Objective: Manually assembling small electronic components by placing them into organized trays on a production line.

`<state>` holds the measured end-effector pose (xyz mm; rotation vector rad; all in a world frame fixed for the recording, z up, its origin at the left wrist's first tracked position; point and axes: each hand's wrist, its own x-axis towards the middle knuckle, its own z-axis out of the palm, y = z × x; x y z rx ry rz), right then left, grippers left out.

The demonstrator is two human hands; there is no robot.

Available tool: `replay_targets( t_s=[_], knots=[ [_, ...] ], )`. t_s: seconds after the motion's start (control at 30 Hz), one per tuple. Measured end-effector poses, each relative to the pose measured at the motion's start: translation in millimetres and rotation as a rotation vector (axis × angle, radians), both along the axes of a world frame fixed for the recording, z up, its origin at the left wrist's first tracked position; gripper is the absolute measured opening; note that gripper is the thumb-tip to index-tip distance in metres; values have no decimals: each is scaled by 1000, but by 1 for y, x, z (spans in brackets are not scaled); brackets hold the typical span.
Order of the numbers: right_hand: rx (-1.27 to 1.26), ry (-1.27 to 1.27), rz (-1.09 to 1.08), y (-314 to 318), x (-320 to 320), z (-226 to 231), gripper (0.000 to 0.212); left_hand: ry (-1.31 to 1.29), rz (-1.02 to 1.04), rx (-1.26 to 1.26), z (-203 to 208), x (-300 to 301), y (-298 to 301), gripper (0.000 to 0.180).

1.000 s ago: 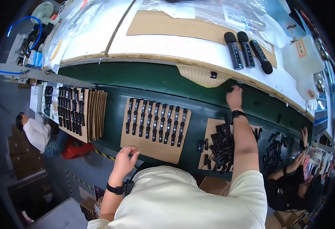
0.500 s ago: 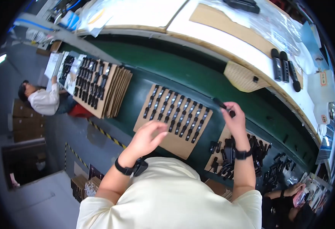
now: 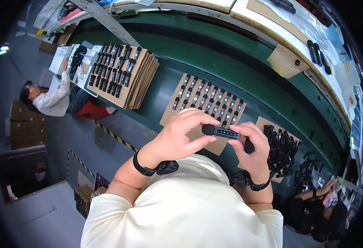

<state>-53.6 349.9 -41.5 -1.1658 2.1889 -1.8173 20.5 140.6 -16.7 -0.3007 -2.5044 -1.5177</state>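
Observation:
A black microphone-like device (image 3: 226,132) with a rounded dark head and a small panel of buttons lies level between my two hands in front of my chest. The thumb and forefinger of my left hand (image 3: 175,134) close around its head end. My right hand (image 3: 255,155) pinches the other end. A round black piece (image 3: 249,146) also shows at the right palm; whether it belongs to a second device is hidden. Just beyond my hands, a cardboard sheet (image 3: 170,115) carries slanting rows of similar black devices (image 3: 210,96), its near part covered by my hands.
To the right, loose black devices (image 3: 281,144) are heaped on cardboard. At left stands a stack of cardboard sheets (image 3: 145,80) topped with device rows. A shelf edge (image 3: 253,29) runs above the green bench (image 3: 189,45). One person (image 3: 51,99) sits left, another (image 3: 309,215) is lower right.
My right hand has brought the device from over the bench in toward my chest. My left hand has moved right and closed on its head end. The view has shifted.

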Motion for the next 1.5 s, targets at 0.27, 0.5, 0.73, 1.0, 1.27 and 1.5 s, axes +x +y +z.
replay_targets(
  t_s=[0.27,0.5,0.73,1.0,1.27,1.5],
  knots=[
    [45,69,-18,-38,51,22,30,128,-69,59,-1,37,-39,28],
    [-21,58,-46,-67,77,24,30,274,-106,75,-4,51,-68,27],
    [11,-59,-89,-81,92,17,28,219,-119,136,-10,60,-86,31],
    [174,214,-169,-98,92,11,35,-330,-142,695,-48,61,-113,32],
    [323,98,-242,-77,90,-23,37,-491,224,541,-167,43,-159,26],
    [463,-97,-296,-66,93,-25,32,-606,361,153,-311,45,-166,29]
  ],
)
